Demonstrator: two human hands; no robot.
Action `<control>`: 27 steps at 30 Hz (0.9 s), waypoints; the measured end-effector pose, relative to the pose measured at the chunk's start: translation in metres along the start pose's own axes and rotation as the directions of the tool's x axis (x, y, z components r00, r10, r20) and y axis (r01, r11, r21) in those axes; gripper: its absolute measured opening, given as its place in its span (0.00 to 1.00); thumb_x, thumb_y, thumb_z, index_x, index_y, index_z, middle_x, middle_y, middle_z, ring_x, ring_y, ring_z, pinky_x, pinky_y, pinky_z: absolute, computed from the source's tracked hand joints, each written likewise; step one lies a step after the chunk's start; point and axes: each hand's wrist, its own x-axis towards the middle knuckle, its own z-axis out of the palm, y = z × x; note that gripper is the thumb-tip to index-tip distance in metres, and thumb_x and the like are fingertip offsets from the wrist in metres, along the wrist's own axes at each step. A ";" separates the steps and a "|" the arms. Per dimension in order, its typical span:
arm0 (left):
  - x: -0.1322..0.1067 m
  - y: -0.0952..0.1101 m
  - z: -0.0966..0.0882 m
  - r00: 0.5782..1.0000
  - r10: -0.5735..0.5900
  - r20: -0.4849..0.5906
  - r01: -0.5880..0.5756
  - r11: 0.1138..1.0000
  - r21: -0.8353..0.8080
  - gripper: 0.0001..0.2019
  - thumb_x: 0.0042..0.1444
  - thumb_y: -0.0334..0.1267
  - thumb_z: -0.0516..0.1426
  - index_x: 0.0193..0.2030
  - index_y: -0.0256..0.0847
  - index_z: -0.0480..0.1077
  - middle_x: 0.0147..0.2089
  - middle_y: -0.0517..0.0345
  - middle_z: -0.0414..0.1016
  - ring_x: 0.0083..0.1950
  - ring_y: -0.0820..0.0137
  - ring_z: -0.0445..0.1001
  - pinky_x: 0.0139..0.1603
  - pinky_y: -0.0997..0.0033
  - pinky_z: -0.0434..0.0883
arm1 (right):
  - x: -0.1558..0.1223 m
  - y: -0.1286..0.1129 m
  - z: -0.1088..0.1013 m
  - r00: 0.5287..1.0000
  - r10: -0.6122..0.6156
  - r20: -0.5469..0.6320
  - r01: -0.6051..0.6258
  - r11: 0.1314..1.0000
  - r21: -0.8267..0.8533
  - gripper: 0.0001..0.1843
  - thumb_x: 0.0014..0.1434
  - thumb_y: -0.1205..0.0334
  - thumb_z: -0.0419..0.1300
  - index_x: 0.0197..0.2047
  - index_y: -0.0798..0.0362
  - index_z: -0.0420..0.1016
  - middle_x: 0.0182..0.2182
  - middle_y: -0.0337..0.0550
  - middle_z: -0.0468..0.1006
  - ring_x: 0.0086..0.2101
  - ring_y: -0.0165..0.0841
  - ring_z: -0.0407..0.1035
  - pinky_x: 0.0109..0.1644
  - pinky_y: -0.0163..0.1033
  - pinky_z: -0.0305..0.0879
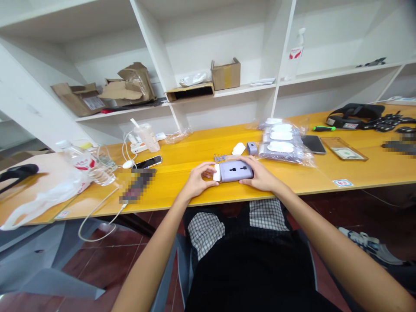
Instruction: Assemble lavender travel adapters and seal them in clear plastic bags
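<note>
The left hand (198, 180) and the right hand (260, 175) were both clamped on a lavender rectangular plastic socket block (236, 170), one at each end. The block lay flat at the near edge of the yellow wooden bench (325, 173), its socket face up. The left hand's fingers were closed round the rounded white plastic cap (216, 172) at the block's left end.

Just behind the block lay a cluster of small grey metal parts (219, 157), a white rounded plastic piece (238, 148) and a small lavender plastic cube (251, 148). These stood between the block and the clear plastic bags of white oval pieces (281, 141) heaped near the right hand. Beyond the bags lay a black slab phone (313, 144), a clear tray holding a banknote (344, 152) and a green-handled screwdriver (323, 128).

To the left, well apart from the hands, were a second black phone (148, 162), a clear plastic cup with a straw (147, 136), a white power strip (138, 147), a clear water bottle with a red label (87, 164) and a white plastic bag (42, 190). A white cable (97, 216) hung over the bench edge. Brown cardboard boxes (225, 74) sat on the white shelf (247, 89) behind.
</note>
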 end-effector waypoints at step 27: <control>0.001 -0.001 -0.006 0.982 -0.063 0.180 0.062 0.998 0.007 0.08 0.51 0.29 0.66 0.35 0.38 0.71 0.63 0.45 0.74 0.57 0.62 0.77 0.63 0.54 0.70 | 0.002 -0.008 -0.001 0.992 0.099 0.075 -0.097 0.995 -0.025 0.41 0.49 0.55 0.73 0.66 0.48 0.72 0.61 0.53 0.75 0.59 0.55 0.71 0.66 0.63 0.66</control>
